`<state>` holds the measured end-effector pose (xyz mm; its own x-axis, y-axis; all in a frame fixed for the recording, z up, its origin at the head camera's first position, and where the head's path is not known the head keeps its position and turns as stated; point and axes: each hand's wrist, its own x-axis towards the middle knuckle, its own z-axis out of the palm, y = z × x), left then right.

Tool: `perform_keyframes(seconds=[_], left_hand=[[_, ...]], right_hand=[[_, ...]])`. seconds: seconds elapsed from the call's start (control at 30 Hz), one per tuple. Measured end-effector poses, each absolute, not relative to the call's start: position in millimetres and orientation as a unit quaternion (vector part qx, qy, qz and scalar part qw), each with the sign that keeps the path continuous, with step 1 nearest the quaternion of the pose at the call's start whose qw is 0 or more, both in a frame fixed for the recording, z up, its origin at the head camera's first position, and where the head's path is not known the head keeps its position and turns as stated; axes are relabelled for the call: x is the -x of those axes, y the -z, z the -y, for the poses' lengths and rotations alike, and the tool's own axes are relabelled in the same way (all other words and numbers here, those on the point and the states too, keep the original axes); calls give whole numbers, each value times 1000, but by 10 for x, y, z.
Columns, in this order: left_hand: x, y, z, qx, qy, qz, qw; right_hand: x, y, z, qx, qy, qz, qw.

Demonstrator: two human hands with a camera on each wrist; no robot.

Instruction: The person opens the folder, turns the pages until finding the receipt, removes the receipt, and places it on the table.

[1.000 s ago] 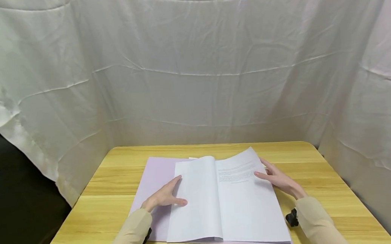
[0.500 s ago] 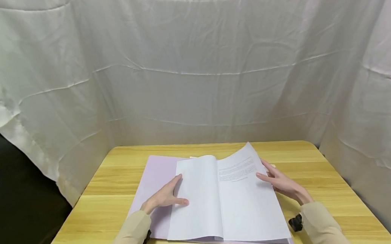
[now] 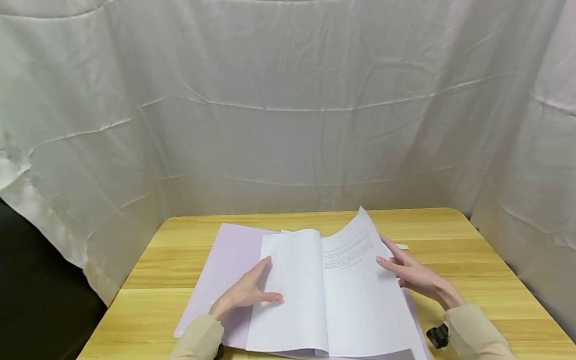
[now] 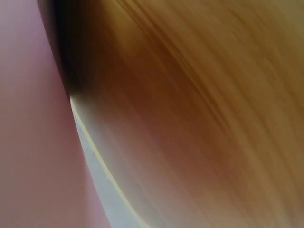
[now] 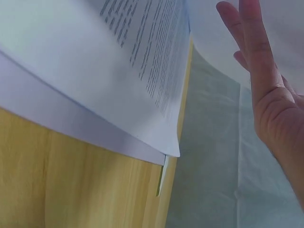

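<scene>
White sheets of paper lie spread on an opened lilac folder. My left hand rests at the left sheet's outer edge, its thumb and fingers spread apart. The right-hand page, with a few lines of print near its top, lifts and curves up at its far right corner. My right hand holds that page's right edge, thumb on top and fingers beneath. In the right wrist view, the fingers reach up against a raised sheet, above another printed sheet. The left wrist view is blurred.
A small pale tab sticks out past the folder's right side. Everything lies on a wood-grain table, whose far edge meets a grey cloth curtain. Black cloth hangs at the left.
The right page's far corner has risen and curled further left. The folder has turned slightly, showing more of its left side. My left hand has barely moved.
</scene>
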<state>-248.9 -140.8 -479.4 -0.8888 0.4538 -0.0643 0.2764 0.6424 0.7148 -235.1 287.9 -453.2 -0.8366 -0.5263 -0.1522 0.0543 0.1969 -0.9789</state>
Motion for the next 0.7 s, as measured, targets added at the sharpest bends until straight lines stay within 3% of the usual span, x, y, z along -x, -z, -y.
perform_keyframes(seconds=[0.33, 0.7], left_hand=[[2444, 4728, 1318, -198, -402, -886, 116], [2401, 4641, 1185, -199, -442, -864, 132]], right_hand=[[2326, 4467, -2793, 237, 642, -676, 275], [2297, 4361, -2579, 223, 612, -707, 274]])
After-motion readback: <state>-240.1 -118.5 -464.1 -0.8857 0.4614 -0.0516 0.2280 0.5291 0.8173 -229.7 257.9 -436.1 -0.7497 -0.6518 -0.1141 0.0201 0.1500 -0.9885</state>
